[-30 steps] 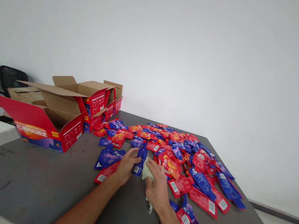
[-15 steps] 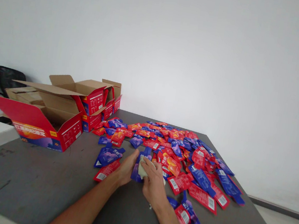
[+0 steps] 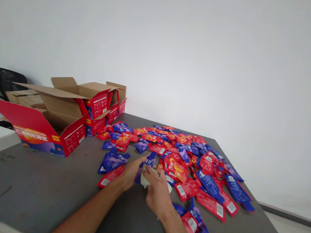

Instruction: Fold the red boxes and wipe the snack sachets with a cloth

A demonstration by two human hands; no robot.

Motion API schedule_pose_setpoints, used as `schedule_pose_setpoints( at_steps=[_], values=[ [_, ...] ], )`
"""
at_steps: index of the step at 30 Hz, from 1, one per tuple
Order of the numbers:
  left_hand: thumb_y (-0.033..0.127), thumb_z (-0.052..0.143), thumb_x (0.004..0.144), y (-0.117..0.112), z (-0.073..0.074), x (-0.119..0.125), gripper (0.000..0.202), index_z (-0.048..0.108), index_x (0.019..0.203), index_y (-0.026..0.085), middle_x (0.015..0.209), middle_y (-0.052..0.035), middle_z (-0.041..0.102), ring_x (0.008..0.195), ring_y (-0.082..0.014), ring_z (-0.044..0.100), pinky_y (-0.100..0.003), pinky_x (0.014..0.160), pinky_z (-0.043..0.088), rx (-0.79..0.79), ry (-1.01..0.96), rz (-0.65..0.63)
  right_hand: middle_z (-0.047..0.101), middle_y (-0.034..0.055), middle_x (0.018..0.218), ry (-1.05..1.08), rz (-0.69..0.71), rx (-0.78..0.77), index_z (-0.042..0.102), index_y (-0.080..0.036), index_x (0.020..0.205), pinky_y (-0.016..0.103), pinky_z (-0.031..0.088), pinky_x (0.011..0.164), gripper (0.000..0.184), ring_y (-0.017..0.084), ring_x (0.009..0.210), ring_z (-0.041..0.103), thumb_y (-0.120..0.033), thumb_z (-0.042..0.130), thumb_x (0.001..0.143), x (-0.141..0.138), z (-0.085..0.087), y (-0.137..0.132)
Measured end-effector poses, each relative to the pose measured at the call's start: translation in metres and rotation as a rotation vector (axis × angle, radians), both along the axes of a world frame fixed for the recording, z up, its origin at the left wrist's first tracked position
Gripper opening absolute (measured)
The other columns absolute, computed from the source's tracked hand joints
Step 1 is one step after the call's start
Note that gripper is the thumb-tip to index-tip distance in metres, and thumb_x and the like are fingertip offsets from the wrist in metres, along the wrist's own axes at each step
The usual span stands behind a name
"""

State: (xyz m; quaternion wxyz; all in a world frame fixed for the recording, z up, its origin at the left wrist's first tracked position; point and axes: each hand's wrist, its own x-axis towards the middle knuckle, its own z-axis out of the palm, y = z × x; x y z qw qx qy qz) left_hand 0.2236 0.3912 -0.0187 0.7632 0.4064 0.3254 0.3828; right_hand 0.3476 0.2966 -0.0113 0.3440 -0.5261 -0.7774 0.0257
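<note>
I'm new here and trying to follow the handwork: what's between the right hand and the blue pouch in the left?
A pale cloth, held by the right hand, lies over the blue pouch in the left hand, as the head view shows.

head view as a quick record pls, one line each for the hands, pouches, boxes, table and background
left hand: holds a blue pouch
right hand: holds a pale cloth against that pouch
loose pouches: red and blue, many overlapping, mostly beyond and right of the hands; a few left of the left hand
boxes: red, several, flaps open, at the left
table: dark grey, dark marks at left
background: pale wall; black chairs at far left
</note>
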Motion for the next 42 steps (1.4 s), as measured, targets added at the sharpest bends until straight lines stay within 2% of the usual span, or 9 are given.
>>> schedule_pose_setpoints(
  at_steps=[6,10,14,19,22,26,30,37,42],
  values=[
    [0.032,0.054,0.089,0.018,-0.003,-0.018,0.052,0.055,0.139,0.019,0.136,-0.0133,0.06,0.128,-0.0264,0.052,-0.04,0.11,0.036,0.857,0.856,0.276,0.06,0.0017,0.138,0.001,-0.074,-0.046,0.063,-0.023,0.128,0.04,0.044,0.097,0.075,0.023,0.108,0.053,0.007,0.045,0.062,0.002,-0.003,0.001],
    [0.029,0.052,0.089,0.029,-0.009,-0.03,0.05,0.056,0.138,0.024,0.134,-0.0171,0.057,0.124,-0.033,0.052,-0.049,0.102,0.04,0.907,1.424,0.381,0.06,0.0024,0.139,-0.017,-0.134,-0.038,0.063,-0.021,0.129,0.038,0.044,0.097,0.073,0.023,0.109,0.054,0.007,0.045,0.064,0.008,-0.009,0.004],
    [0.02,0.05,0.086,0.036,-0.02,-0.03,0.041,0.065,0.124,0.018,0.138,-0.0209,0.053,0.133,-0.0392,0.042,-0.059,0.108,0.029,0.968,1.673,0.446,0.061,0.0046,0.137,-0.037,-0.159,-0.02,0.065,-0.018,0.126,0.041,0.042,0.101,0.07,0.024,0.114,0.055,0.007,0.045,0.064,0.009,-0.011,0.005],
    [0.02,0.045,0.089,0.067,-0.029,-0.005,0.047,0.056,0.134,0.015,0.15,-0.019,0.044,0.142,-0.0344,0.032,-0.054,0.115,0.02,1.127,1.581,0.264,0.062,0.006,0.136,-0.025,-0.2,-0.008,0.067,-0.019,0.124,0.044,0.042,0.102,0.068,0.025,0.115,0.056,0.006,0.045,0.064,0.013,-0.015,0.008],
    [0.027,0.044,0.092,0.091,-0.031,0.009,0.052,0.046,0.144,0.018,0.156,-0.0151,0.037,0.146,-0.03,0.027,-0.051,0.117,0.019,1.105,1.522,0.136,0.062,0.0061,0.136,-0.02,-0.232,0.001,0.066,-0.02,0.124,0.046,0.044,0.1,0.069,0.026,0.113,0.058,0.005,0.045,0.064,0.018,-0.017,0.01],
    [0.033,0.047,0.092,0.103,-0.032,0.017,0.05,0.049,0.139,0.017,0.146,-0.0193,0.047,0.138,-0.0335,0.038,-0.055,0.112,0.027,1.054,1.531,0.121,0.062,0.006,0.136,-0.007,-0.247,0.012,0.066,-0.02,0.124,0.046,0.044,0.1,0.069,0.027,0.113,0.057,0.005,0.045,0.064,0.022,-0.018,0.01],
    [0.034,0.053,0.088,0.093,-0.03,0.023,0.042,0.058,0.124,0.011,0.127,-0.0228,0.057,0.124,-0.0362,0.049,-0.052,0.103,0.037,1.016,1.522,0.147,0.062,0.0059,0.136,0.005,-0.247,0.009,0.066,-0.02,0.124,0.046,0.044,0.1,0.068,0.026,0.116,0.056,0.005,0.045,0.064,0.022,-0.019,0.009],
    [0.01,0.051,0.081,0.065,-0.017,0.023,0.036,0.06,0.114,0.004,0.113,-0.0273,0.064,0.108,-0.0319,0.061,-0.04,0.093,0.044,0.931,1.393,0.114,0.063,0.0073,0.135,0.022,-0.254,0.019,0.067,-0.018,0.122,0.046,0.044,0.101,0.067,0.026,0.119,0.055,0.006,0.045,0.063,0.024,-0.015,0.009],
    [0.008,0.045,0.082,0.042,-0.003,0.005,0.035,0.064,0.11,0.014,0.109,-0.0145,0.07,0.103,-0.0234,0.063,-0.032,0.088,0.046,0.896,1.141,0.114,0.061,0.0061,0.136,0.097,-0.262,0.035,0.065,-0.02,0.125,0.045,0.046,0.099,0.068,0.024,0.111,0.058,0.005,0.045,0.065,0.027,-0.018,0.01]
  ],
)
